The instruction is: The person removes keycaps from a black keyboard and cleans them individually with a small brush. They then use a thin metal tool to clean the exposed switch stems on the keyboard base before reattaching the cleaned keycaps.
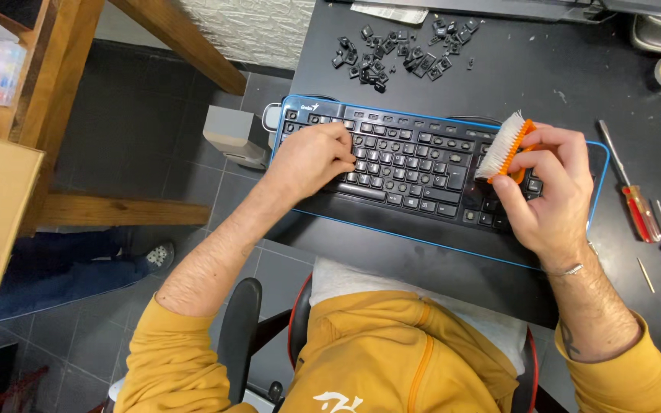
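The right hand grips an orange-backed brush with white bristles, bristles down on the right end of a black, blue-edged keyboard lying on the black worktop. The left hand presses loosely curled on the keyboard's left keys — holding nothing. Behind lie loose black keycaps; 2 screwdrivers rest at right.

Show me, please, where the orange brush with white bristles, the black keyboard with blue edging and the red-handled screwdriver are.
orange brush with white bristles (501, 145), head view, on the bristles.
black keyboard with blue edging (411, 157), head view, on the middle keys.
red-handled screwdriver (639, 213), head view, on the handle.
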